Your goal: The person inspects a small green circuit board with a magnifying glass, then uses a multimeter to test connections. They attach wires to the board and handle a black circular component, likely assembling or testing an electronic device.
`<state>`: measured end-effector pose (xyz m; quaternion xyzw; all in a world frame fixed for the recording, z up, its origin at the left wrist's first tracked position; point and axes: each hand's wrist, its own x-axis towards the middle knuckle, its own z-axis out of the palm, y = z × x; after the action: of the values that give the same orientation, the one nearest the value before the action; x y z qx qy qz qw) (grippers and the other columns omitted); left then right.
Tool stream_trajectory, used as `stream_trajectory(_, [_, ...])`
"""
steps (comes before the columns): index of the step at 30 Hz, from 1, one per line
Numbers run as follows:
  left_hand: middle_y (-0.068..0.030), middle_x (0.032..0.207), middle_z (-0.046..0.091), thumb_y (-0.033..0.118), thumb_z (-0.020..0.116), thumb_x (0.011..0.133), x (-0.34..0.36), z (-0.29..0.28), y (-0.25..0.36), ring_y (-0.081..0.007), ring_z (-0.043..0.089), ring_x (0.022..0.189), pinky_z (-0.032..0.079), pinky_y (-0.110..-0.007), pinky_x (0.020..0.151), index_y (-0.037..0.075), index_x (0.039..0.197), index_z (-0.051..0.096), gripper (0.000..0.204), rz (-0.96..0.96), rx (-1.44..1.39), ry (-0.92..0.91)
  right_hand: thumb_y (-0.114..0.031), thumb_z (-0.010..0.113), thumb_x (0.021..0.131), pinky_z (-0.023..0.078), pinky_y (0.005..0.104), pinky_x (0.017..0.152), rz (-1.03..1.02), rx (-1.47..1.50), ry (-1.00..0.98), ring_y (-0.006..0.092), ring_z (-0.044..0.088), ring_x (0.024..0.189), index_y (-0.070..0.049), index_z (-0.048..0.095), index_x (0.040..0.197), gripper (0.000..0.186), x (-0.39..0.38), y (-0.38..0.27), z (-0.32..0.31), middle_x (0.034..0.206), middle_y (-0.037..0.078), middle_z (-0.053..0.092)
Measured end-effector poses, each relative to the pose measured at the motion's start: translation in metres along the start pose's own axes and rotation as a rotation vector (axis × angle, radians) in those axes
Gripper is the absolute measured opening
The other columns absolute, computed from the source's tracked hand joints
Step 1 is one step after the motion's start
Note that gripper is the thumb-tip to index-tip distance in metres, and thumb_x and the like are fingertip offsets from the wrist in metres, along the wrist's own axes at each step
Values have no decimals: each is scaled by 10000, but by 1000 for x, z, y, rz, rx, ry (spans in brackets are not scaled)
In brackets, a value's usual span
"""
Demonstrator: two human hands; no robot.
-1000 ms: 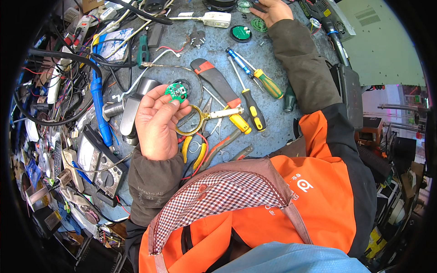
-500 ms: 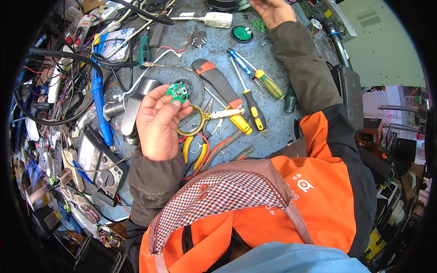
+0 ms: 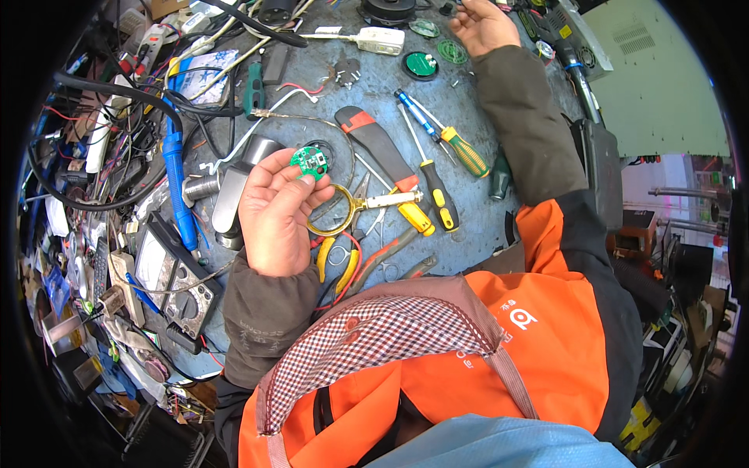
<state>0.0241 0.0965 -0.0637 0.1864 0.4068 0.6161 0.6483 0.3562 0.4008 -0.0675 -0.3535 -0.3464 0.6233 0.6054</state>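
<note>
Between the thumb and fingers of my left hand (image 3: 277, 214) is a small round green circuit board (image 3: 310, 161), held up above the bench. Just beyond it lies a dark round ring, partly hidden by the board. A brass-rimmed magnifying glass (image 3: 355, 204) lies close beside my left fingers. Stretched toward the far edge, my right hand (image 3: 485, 30) is palm-up, its fingers loosely curved and apart, with nothing visible in them; the fingertips are partly cut off by the picture edge. Near it lie a green mesh disc (image 3: 452, 51) and a black round part with a green board (image 3: 420, 65).
Mid-bench lie a red-and-black folding tool (image 3: 378, 148), a yellow-black screwdriver (image 3: 439, 195), a green-yellow screwdriver (image 3: 465, 152) and yellow-handled pliers (image 3: 348, 271). An analog multimeter (image 3: 178, 277) and tangled cables crowd the left. A black case (image 3: 597, 171) stands right of my arm.
My right hand has shifted slightly right, and its fingers look more curved. My left hand still pinches the board. The whole view has moved a little.
</note>
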Motion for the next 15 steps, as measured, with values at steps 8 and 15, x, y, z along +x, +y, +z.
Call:
stream_trajectory(8, [-111, 1057, 675, -47, 622, 918, -4, -3, 4, -250, 712, 884, 623, -390, 770, 14, 1253, 541, 350, 75, -77, 12, -55, 663, 931, 501, 295, 518, 165, -450, -152, 147, 586, 573, -32, 654, 1072, 143, -149, -42, 149, 814, 59, 657])
stream_trajectory(15, [-151, 1097, 656, -52, 647, 910, 5, -10, 1, -264, 703, 935, 619, -401, 820, -18, 1296, 454, 432, 215, -183, 11, -163, 710, 938, 542, 249, 562, 405, -366, -359, 123, 685, 707, 1, 686, 1072, 213, -236, 28, 174, 910, 68, 720])
